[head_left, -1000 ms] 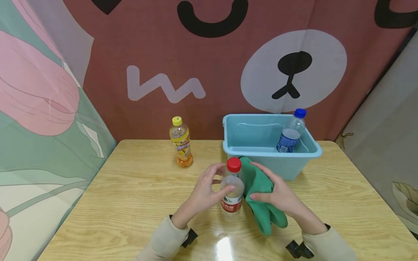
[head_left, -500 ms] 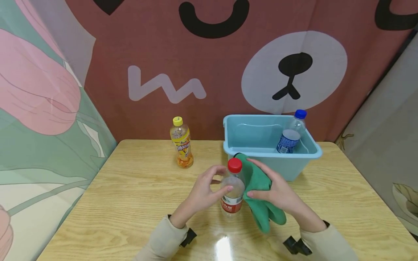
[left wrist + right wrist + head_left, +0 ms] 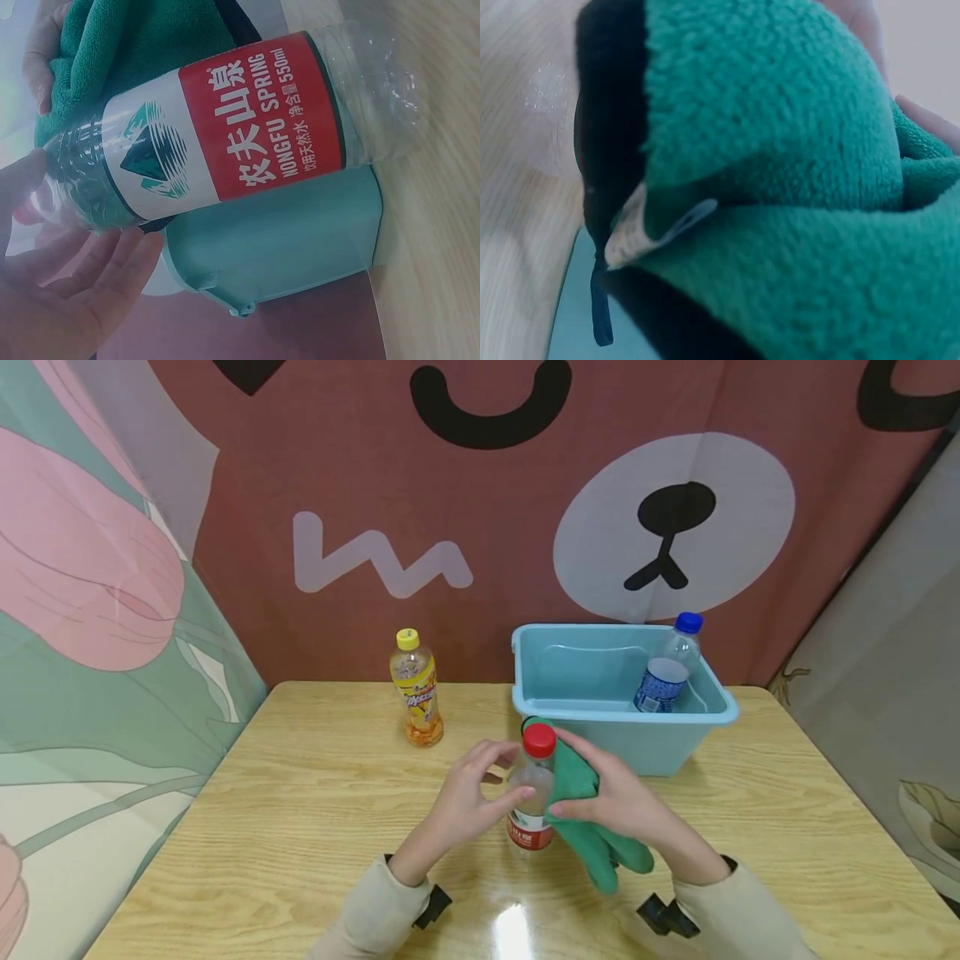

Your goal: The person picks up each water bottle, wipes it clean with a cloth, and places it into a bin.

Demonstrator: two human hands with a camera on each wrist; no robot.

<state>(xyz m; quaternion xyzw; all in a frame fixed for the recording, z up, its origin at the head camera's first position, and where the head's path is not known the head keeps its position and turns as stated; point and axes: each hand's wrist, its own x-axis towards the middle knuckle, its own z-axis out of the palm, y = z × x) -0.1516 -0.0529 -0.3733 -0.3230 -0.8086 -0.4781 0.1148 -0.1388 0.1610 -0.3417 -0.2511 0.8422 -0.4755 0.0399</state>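
Observation:
A clear plastic water bottle (image 3: pixel 531 837) with a red cap and a red-and-white label stands upright on the table. My left hand (image 3: pixel 474 789) holds it near the shoulder, thumb on one side and fingers on the other. Bunched in my right hand (image 3: pixel 621 800) is a green fluffy cloth (image 3: pixel 576 777) with dark edging, pressed up close against the bottle's right side. The left wrist view shows the cloth (image 3: pixel 150 45) behind the bottle (image 3: pixel 262 127). In the right wrist view the cloth (image 3: pixel 780 112) fills most of the picture and hides much of that hand.
Behind my right hand stands a light blue plastic bin (image 3: pixel 622 718), with a blue-capped bottle (image 3: pixel 666 672) leaning inside it. A yellow-capped bottle (image 3: pixel 420 693) with some orange contents stands at the back left of the wooden table (image 3: pixel 300 827). A patterned curtain hangs behind.
My right hand has moved left with the cloth, which now reaches behind the bottle's neck and covers its right edge. The left hand and the bottle have stayed almost in place.

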